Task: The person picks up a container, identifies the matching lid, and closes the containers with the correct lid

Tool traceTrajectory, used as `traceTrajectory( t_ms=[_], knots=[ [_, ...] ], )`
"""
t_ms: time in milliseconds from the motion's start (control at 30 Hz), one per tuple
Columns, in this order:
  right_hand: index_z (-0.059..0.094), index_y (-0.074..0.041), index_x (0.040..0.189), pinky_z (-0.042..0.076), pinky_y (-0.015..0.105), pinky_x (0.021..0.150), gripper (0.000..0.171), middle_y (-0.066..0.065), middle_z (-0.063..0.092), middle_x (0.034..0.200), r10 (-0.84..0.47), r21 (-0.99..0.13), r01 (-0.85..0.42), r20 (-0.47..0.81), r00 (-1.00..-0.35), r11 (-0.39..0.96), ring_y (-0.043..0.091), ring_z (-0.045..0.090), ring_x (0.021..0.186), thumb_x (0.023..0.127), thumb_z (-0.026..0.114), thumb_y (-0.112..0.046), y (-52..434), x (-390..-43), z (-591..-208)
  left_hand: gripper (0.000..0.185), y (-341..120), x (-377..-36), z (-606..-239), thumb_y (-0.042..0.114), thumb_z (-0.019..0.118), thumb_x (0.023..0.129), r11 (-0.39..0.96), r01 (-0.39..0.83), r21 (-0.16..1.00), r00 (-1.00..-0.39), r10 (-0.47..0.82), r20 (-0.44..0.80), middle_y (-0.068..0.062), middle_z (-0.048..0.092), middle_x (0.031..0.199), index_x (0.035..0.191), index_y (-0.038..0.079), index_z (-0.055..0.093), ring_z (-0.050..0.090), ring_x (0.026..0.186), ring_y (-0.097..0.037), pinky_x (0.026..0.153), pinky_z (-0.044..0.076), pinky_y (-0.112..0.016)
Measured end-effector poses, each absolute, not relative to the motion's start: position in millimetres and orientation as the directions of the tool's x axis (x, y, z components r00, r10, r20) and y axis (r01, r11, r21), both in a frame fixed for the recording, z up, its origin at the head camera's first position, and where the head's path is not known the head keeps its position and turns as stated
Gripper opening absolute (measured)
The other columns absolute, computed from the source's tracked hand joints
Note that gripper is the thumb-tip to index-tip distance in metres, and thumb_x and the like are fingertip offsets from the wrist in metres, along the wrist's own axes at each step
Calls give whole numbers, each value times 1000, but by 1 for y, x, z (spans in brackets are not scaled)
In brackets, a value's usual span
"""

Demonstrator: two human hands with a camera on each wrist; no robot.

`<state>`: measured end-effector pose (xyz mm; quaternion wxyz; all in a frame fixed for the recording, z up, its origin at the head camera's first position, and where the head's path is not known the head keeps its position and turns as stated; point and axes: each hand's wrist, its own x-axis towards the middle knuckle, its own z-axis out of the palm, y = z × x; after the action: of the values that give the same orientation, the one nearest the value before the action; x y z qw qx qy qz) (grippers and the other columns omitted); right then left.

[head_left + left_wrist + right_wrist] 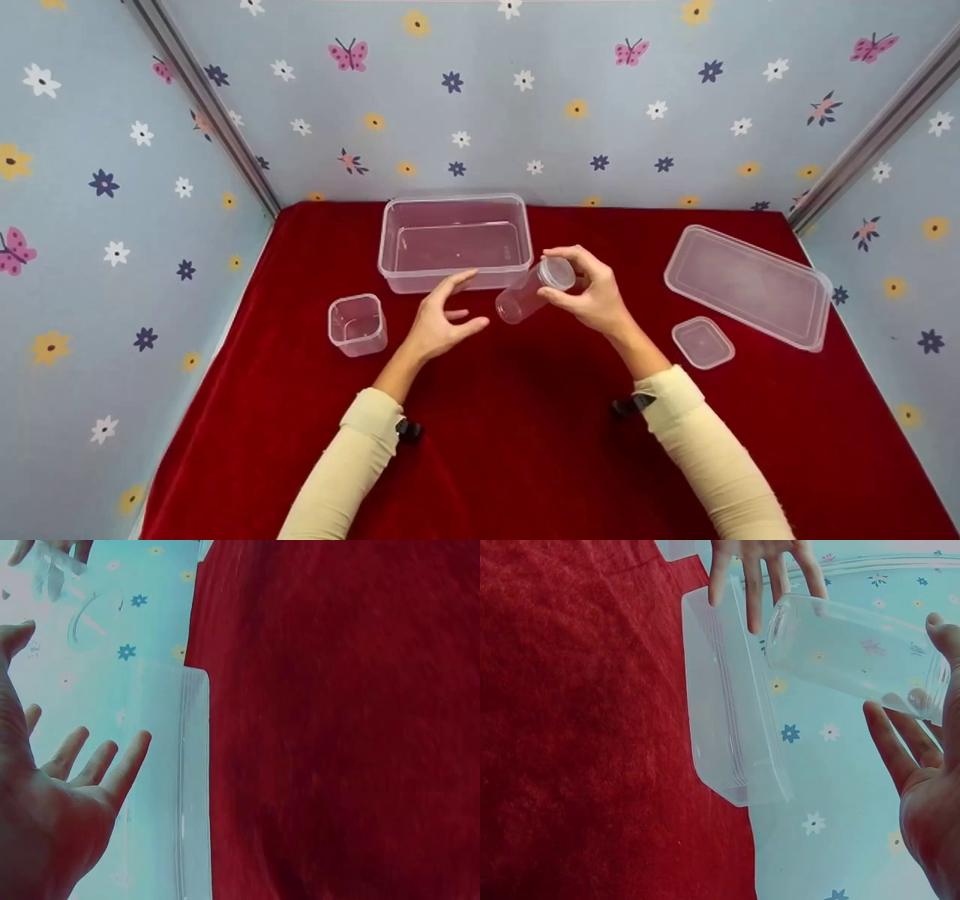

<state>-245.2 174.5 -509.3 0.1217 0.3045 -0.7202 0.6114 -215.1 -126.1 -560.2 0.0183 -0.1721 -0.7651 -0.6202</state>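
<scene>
The right hand (pixel 592 296) holds a clear round jar (pixel 529 291) by its lidded end, fingers and thumb curled around the cap. The jar is tilted, with its base pointing down and toward the left hand (pixel 439 322), and it is lifted clear of the red tabletop (pixel 525 450). Gripping at the cap end leaves the body of the jar free on the side facing the other hand.

The left hand holds nothing. Its fingers are spread and relaxed, palm turned toward the jar, close to the jar's base but apart from it.

Just behind both hands stands a large clear rectangular tub (pixel 454 241), open side up. Its flat lid (pixel 748 286) lies well to the right, off the tub. A small square cup (pixel 357 324) stands left of the left hand, also uncovered; a small square lid (pixel 703 343) lies to the right, near the large lid. The walls (pixel 525 97) around the tabletop carry a flower and butterfly print.
</scene>
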Motion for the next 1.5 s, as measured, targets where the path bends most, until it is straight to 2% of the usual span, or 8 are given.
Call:
traceTrajectory(
  t_ms=[167,300,600,833,1033,1233,1367,1500],
  knots=[
    [69,11,136,66,18,81,58,8,78,126,-289,-803,-594,558,-778,48,5,75,105,83,90,16,172,-245,-509,80,-116,-217,-557,7,91,90,111,275,955,-937,253,240,-23,55,170,162,3,56,51,158,-53,112,60,-68],
    [69,12,136,65,17,79,58,2,78,124,-280,-799,-599,565,-776,46,5,75,104,82,89,17,170,-244,-510,79,-110,-218,-556,2,90,90,60,244,968,-940,261,221,-25,54,170,161,2,56,50,158,-54,113,61,-65],
    [68,11,137,65,17,80,57,-7,77,124,-282,-803,-594,558,-780,53,4,74,104,84,89,15,167,-242,-514,82,-97,-219,-555,-1,90,89,44,235,971,-929,305,211,-26,56,169,161,0,54,57,155,-47,105,68,-47],
    [67,11,137,65,18,81,57,25,77,123,-299,-798,-600,559,-773,61,4,75,105,85,89,13,164,-241,-515,80,-90,-220,-557,0,92,87,61,245,968,-926,312,214,-25,64,162,159,1,57,63,150,-42,94,70,-39],
    [68,11,138,65,18,82,57,29,76,123,-302,-795,-605,565,-767,49,5,74,106,85,89,14,161,-241,-515,73,-85,-219,-557,-6,91,87,11,244,970,-923,308,229,-29,67,153,153,-3,61,71,137,-43,88,67,-24],
    [69,10,138,65,18,82,57,28,76,124,-302,-803,-593,553,-776,54,5,74,106,85,90,14,159,-239,-516,66,-83,-217,-558,-6,91,87,17,261,965,-925,291,245,-30,75,137,147,-4,65,77,121,-24,85,65,-21],
    [68,10,137,64,18,82,57,27,76,124,-306,-804,-592,550,-777,57,5,74,105,85,90,13,159,-239,-515,64,-83,-217,-559,-6,92,87,18,267,964,-924,290,250,-30,76,136,146,-3,66,75,114,-10,82,63,-20],
    [68,10,138,64,18,81,58,26,75,125,-317,-801,-596,552,-771,56,5,73,106,84,90,14,159,-239,-514,65,-82,-217,-559,-6,91,87,11,266,964,-923,291,251,-30,76,136,145,-4,65,73,111,-5,81,63,-19]
  ],
)
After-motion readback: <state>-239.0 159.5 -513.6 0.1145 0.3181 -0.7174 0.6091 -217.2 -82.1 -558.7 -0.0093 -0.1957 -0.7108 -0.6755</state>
